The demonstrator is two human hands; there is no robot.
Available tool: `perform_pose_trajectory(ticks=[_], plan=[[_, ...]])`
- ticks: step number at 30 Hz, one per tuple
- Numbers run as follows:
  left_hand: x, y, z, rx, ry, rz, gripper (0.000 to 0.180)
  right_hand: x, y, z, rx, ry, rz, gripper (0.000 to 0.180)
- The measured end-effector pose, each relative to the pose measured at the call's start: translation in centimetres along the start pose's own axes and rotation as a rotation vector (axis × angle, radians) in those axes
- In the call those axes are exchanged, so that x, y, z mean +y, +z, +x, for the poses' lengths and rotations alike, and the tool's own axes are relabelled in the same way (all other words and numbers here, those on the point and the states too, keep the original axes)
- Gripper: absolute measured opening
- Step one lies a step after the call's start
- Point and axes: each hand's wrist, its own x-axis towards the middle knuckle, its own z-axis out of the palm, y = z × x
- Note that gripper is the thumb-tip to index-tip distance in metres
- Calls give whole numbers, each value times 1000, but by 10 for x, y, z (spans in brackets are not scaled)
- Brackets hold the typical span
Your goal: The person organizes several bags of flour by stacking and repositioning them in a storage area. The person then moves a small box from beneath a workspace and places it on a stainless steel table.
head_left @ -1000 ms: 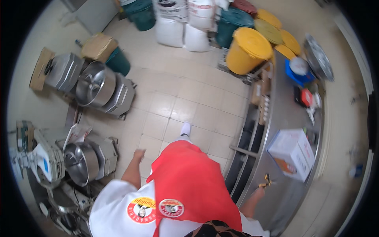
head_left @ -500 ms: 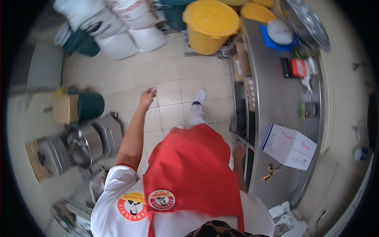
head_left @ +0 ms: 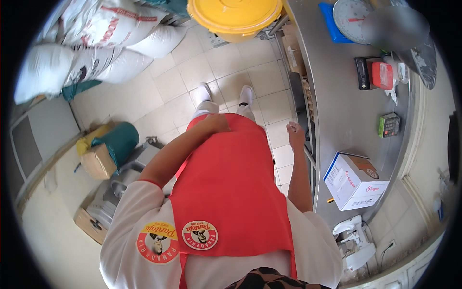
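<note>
My left hand [head_left: 216, 124] rests in front of the red apron [head_left: 231, 164], its fingers curled in and no object showing in it. Beside the steel table's edge, my right hand [head_left: 296, 134] hangs with loosely bent fingers, and nothing can be made out in it. The steel table [head_left: 337, 115] runs along my right. On it are a white cardboard box [head_left: 353, 182] with an open top, a small keypad device [head_left: 389, 125], a red container [head_left: 382, 75] and a black digital scale [head_left: 364, 74].
A yellow lidded bucket [head_left: 236, 17] stands ahead near a dial scale [head_left: 350, 19]. White sacks [head_left: 113, 31] are piled at far left. A green bin [head_left: 124, 144] and a carton [head_left: 98, 161] stand at left. White equipment [head_left: 355, 243] sits beyond the table's near end.
I have moved forward and turned somewhat; the bucket and sacks appear closer. My left hand has come in from over the floor to the apron. Both shoes now show.
</note>
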Motion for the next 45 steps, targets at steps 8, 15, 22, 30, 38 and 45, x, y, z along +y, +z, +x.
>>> perform_pose_trajectory(ticks=[8,15,22,30,38,45], plan=[[-30,-96,61,-575,193,569,67,-21,50,-98,255,207,-143,32],[-63,-141,49,-908,323,775,65,-96,163,-207,143,554,-3,35],[-69,-145,41,-996,316,976,63,-185,223,-205,248,517,333,41],[-70,-143,33,-949,204,922,61,-157,238,-233,353,457,450,37],[-111,-68,34,-1129,134,757,59,-61,216,-158,507,316,452,32],[-214,3,266,-1086,684,232,33,0,213,78,682,70,533,32]])
